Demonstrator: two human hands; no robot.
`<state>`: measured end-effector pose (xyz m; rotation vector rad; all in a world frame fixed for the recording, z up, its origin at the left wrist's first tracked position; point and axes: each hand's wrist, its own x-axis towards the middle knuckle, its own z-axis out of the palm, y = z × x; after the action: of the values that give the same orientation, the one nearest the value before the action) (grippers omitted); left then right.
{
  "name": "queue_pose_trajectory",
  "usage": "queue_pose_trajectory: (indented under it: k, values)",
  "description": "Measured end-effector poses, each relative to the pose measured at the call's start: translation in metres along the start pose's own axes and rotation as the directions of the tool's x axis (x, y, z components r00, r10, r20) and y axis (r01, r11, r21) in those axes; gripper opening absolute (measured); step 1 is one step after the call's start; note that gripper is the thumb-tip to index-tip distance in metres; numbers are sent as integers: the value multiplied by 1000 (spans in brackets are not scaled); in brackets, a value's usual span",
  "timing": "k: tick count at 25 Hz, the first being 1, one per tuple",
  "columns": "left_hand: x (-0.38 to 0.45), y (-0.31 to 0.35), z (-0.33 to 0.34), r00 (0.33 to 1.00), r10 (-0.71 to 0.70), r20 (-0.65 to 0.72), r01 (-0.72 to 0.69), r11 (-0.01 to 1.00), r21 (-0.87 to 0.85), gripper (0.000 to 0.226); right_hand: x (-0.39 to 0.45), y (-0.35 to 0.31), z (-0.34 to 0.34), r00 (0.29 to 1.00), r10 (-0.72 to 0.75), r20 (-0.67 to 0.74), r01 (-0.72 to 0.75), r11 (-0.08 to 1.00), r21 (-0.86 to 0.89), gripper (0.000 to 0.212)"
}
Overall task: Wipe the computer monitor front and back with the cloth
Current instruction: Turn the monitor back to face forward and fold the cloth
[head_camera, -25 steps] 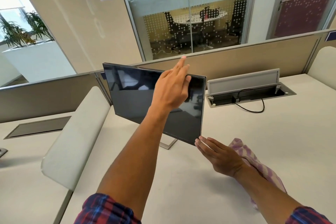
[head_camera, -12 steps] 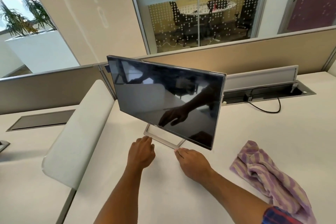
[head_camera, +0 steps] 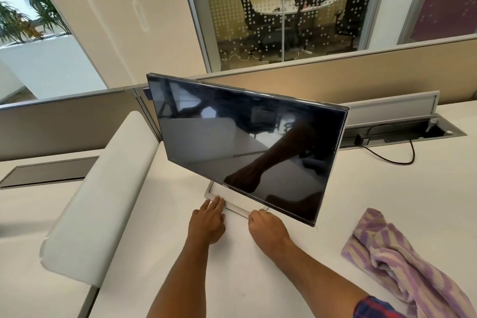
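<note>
On the white desk point(head_camera: 361, 201), the flat black computer monitor point(head_camera: 245, 147) stands turned at an angle on its thin silver rectangular frame stand point(head_camera: 233, 207). Below its lower edge, the left hand point(head_camera: 207, 222) lies flat with fingertips touching the stand's near left corner; the right hand point(head_camera: 267, 227) rests knuckles up at the stand's near right corner, neither gripping anything. "DELL" reads on the lower bezel. Right of the monitor, apart from both hands, lies the crumpled purple-and-beige striped terry cloth point(head_camera: 402, 266).
</note>
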<state>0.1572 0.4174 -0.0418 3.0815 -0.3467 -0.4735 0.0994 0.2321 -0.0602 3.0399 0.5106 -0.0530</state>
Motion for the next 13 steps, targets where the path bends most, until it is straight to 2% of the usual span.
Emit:
queue_pose_trajectory:
  k: [1, 3, 7, 10, 13]
  values:
    - [4, 0, 1, 1000, 12, 2, -12, 1000, 8, 58, 2, 0, 0, 999, -17, 39, 17, 1000, -6, 29]
    - [12, 1, 3, 1000, 23, 8, -23, 1000, 10, 57, 4, -2, 5, 994, -23, 107, 26, 999, -29, 37]
    - [23, 2, 4, 999, 28, -36, -30, 998, -57, 53, 10, 0, 14, 997, -40, 72, 46, 995, -87, 48]
    - [24, 5, 3, 996, 24, -92, -34, 993, -116, 44, 10, 5, 6, 989, -42, 142, 58, 993, -105, 45]
    - [21, 16, 2, 985, 33, -169, -59, 987, -151, 39, 8, 25, -1, 991, -20, 131, 40, 987, -155, 41]
